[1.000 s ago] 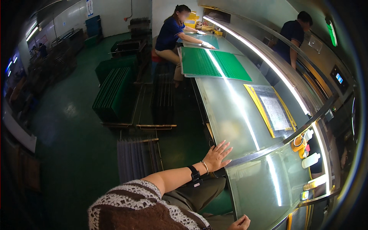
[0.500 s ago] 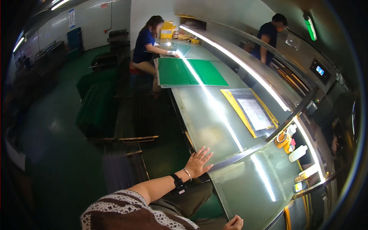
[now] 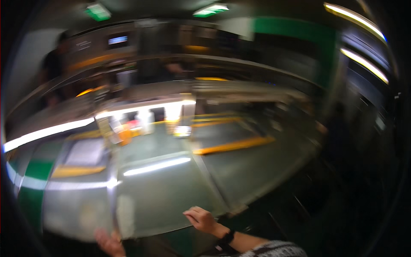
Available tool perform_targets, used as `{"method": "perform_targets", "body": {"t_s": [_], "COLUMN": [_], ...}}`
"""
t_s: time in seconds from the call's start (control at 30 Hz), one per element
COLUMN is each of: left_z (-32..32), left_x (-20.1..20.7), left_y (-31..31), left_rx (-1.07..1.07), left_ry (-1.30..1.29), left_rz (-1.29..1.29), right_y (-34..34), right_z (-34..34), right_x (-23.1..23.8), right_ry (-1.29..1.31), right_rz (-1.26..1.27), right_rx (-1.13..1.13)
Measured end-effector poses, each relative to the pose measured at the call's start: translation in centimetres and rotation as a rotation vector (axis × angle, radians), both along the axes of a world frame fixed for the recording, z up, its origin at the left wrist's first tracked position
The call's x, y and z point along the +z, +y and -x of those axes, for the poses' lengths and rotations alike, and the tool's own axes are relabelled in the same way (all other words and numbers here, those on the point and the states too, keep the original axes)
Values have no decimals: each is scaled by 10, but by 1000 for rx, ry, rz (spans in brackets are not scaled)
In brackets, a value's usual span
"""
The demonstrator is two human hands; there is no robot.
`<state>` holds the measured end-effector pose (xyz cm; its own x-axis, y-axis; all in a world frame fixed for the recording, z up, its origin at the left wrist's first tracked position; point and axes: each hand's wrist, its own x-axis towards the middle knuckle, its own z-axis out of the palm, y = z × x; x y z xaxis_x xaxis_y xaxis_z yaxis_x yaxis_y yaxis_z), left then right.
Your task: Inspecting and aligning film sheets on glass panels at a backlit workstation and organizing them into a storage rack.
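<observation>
My left hand (image 3: 109,243) is at the lower left, by the near edge of a pale glass-like tabletop (image 3: 167,197). It is blurred, but its fingers look apart and I see nothing in them. My right hand (image 3: 202,219) comes in from the lower right, with a dark band on the wrist. Its fingers are curled together over the near edge of the table, and nothing shows in them. Whether either hand touches the surface I cannot tell.
Beyond the tabletop stand an orange container (image 3: 124,134) and a white bottle (image 3: 145,122). A yellow-edged frame with a white sheet (image 3: 84,152) lies left, another yellow-edged frame (image 3: 227,135) right. Metal strips divide the table. A green panel (image 3: 34,188) is far left. A person (image 3: 55,66) stands behind.
The view has swung strongly to the right and is blurred. My left hand now shows at the lower left, and my right hand and forearm have come further into view.
</observation>
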<state>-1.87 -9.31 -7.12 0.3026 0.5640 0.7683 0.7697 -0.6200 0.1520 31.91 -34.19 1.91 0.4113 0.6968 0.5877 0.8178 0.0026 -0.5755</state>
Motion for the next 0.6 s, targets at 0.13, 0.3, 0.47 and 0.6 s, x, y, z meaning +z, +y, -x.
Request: {"method": "perform_targets", "body": {"t_s": [0.13,0.3,0.47,0.6], "left_z": [-20,-37,-43,-5], "left_x": [39,46,54,-91], "left_y": [-16,-30,-92,-87], "left_rx": [208,189,-319,-623], "left_ry": [515,404,315,582], "left_rz": [210,209,123,155], "right_y": [-77,-137,-135,-124], "right_z": [-71,-114,-107,-110], "right_x": [24,-19,-26,-32], "right_ry": [-79,-147,-298,-245], "right_rz": [-9,50,258,282], "right_rx": [-431,-789,-834,-792]}}
